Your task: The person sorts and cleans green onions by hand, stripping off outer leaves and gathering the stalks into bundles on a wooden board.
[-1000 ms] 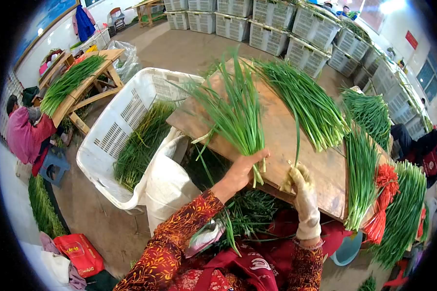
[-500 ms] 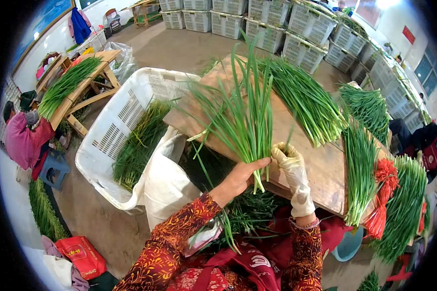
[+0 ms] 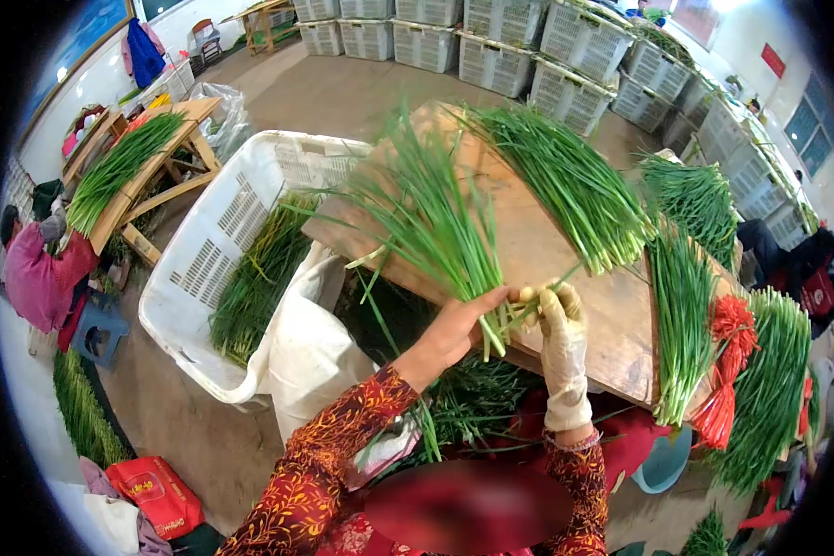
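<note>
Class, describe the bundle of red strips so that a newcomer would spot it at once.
Go along the wooden board to its right end. Between the narrow heap of green stalks and the broad heap at far right lies the bundle of red strips. Its puffed top, pinched middle and bright red set it apart from both.

- My camera sits on my head and looks forward and down.
- Close to it, in the low middle, are my bare left hand (image 3: 456,335) and my right hand in a cream glove (image 3: 560,329).
- Just past them is the flat brown wooden table (image 3: 612,324).
- Far off, at the top, are stacked white plastic crates (image 3: 496,65).
- My view is wide and round, with black corners.
</note>
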`<state>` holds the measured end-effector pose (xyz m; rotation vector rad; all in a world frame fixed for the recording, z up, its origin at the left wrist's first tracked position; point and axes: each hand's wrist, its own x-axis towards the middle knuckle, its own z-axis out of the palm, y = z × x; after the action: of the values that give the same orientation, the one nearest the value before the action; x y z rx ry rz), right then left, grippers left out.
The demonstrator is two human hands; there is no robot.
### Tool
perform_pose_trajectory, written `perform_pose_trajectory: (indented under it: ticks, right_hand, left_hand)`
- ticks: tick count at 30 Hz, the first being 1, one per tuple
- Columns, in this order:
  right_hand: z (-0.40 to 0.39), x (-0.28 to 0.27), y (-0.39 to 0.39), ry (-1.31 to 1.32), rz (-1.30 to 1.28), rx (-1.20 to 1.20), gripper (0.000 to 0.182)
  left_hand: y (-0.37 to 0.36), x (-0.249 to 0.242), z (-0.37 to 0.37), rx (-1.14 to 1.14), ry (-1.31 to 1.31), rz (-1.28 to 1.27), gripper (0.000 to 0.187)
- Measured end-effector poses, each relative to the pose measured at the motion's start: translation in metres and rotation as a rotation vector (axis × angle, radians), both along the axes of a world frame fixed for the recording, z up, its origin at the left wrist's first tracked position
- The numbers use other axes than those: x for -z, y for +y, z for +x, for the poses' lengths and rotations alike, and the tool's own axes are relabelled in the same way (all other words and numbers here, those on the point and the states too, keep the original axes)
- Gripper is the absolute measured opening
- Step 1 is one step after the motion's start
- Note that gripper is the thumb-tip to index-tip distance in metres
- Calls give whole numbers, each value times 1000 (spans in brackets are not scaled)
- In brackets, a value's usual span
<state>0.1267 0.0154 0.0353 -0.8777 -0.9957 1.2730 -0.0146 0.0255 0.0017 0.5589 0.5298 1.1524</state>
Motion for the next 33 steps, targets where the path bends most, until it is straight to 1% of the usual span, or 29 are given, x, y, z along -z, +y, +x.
perform_pose_trajectory:
  ticks: [1,3,5,6,7,9,10,11,13,14,16,17,19,20,21,22,23,24,25,27,29,31,33]
  right_hand:
    - [5,1,-7,-4,7,9,8]
    - [18,-2,-25,65,-16,-100,8]
    - [38,-16,-44,-230,-216,-570,14]
    - [37,-24,-42,-507,-233,-902,22]
    - [39,-18,-43,-867,55,-977,20]
    - [48,-39,-30,-1293,244,-601,23]
    - [55,-40,-12,-1293,240,-591,23]
    - [66,-35,15,-1315,250,-272,22]
    - [90,-20,64,-1298,267,364,22]
    - [103,-15,78,-1298,271,369,22]
    - [115,-12,93,-1687,200,353,17]
    - [113,-12,92,-1682,201,355,17]
    - [98,-27,77,-1301,-99,185,16]
    - [102,-11,74,-1004,-79,80,18]
    - [98,-7,63,-1001,-91,70,18]
    - [90,-8,50,-733,-136,-44,19]
    - [81,-9,38,-461,-175,-149,21]
    - [70,-6,28,-384,-144,-116,16]
    - [62,-5,18,-382,-149,-122,16]
    - [49,-6,4,-470,-111,-111,17]
    - [40,-2,-4,-437,-108,-135,16]
    - [35,7,-8,-395,-106,-96,13]
    - [34,10,-10,-368,-97,-98,13]
  left_hand:
    - [-2,-6,-3,43,-53,-58,19]
    - [5,-17,-12,-38,43,24,19]
    - [18,-29,-30,-103,142,102,15]
    - [26,-31,-31,-250,70,128,17]
    - [30,-36,-31,-364,81,155,18]
    - [36,-42,-32,-324,-6,177,23]
    - [37,-44,-30,-290,-49,190,27]
    - [38,-41,-26,-284,-49,193,27]
    - [35,-31,-19,-173,-77,106,29]
    - [28,-32,-12,-190,-18,67,28]
    - [26,-17,-6,-152,-56,42,25]
    - [22,-14,-3,-150,-54,21,24]
    - [19,-12,0,-158,-24,-15,22]
    - [17,-10,2,-140,-25,-39,21]
    - [13,-6,3,-120,-23,-67,20]
    - [12,-4,5,-106,2,-108,20]
    - [13,0,9,-70,-49,-45,20]
    - [12,-4,14,-60,-26,-60,19]
    - [11,-9,18,-51,-4,-75,19]
    - [8,-12,23,-52,10,-111,18]
    - [7,-10,25,-56,22,-145,17]
    - [8,-5,23,2,-35,-6,16]
    - [8,-5,21,-17,-2,7,17]
